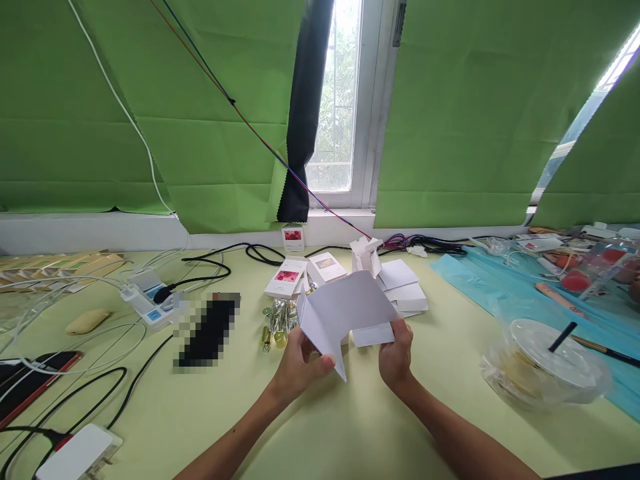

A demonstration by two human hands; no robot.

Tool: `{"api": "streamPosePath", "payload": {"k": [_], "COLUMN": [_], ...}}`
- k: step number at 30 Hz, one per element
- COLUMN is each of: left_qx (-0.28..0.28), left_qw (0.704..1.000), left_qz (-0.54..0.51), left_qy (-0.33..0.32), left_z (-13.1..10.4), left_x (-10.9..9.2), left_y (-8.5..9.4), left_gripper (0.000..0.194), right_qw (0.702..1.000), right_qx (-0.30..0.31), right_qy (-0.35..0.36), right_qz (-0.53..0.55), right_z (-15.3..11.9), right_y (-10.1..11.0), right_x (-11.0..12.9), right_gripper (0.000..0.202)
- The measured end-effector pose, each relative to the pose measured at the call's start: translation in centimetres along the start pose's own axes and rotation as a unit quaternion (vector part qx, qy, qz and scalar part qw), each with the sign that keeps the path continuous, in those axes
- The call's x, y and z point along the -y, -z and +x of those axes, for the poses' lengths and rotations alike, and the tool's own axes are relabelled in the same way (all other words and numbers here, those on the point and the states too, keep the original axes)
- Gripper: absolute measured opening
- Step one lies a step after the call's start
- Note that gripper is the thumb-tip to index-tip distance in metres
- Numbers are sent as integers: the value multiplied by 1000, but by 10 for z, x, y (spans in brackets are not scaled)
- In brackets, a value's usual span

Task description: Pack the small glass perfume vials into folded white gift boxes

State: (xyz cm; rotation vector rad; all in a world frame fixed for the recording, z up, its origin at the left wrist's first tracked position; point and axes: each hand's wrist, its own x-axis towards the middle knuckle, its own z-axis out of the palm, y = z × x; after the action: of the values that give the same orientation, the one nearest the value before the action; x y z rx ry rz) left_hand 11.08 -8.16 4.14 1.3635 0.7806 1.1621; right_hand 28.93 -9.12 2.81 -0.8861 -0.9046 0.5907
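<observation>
Between my two hands is a partly unfolded white cardboard box (345, 303), its plain inner side toward me, held above the table. My left hand (299, 363) grips its lower left edge, thumb on top. At the right end, my right hand (396, 353) pinches the card by a flap. Behind it lie a white box with a red picture (286, 277) and another printed box (326, 267). An opened white carton (367, 255) and a stack of flat white cards (403, 283) are to the right. Small gold-green vials (266, 338) and silver packets (284, 313) lie left of the held card.
A power strip (153, 303) with cables and a blurred dark object (210, 330) lie on the left. On the right stands a lidded cup with a straw (545, 353), beside blue plastic sheeting (500, 287). Black cables (425, 243) run along the wall under green curtains.
</observation>
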Motion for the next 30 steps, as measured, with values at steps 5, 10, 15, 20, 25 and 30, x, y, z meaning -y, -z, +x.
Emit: {"api": "streamPosePath", "payload": {"k": [5,10,15,20,25,30], "left_qx": [2,-7,3,12,35,30], "left_qw": [1000,1000,1000,1000,999,999], "left_qz": [3,10,19,17,-4,-20], "left_qy": [11,9,-11,-23,-33,-35], "left_z": [0,0,1,2,7,10], "left_x": [-11,-15,-14,-10,-8,-12], "left_y": [-4,-6,-4,1,10,13], "left_gripper": [64,67,66,65,64,63], "right_qw": [998,978,969,966,963,952], "right_qx": [-14,-43,-22,-15,-1,106], "right_qy": [-59,-177,-200,-200,-211,-227], "right_qz": [31,105,144,166,168,178], "right_z": [1,4,4,7,6,4], "right_y": [-2,-5,-6,-7,-7,-7], "right_x": [5,13,19,21,22,22], "right_gripper": [61,64,60,55,58,59]}}
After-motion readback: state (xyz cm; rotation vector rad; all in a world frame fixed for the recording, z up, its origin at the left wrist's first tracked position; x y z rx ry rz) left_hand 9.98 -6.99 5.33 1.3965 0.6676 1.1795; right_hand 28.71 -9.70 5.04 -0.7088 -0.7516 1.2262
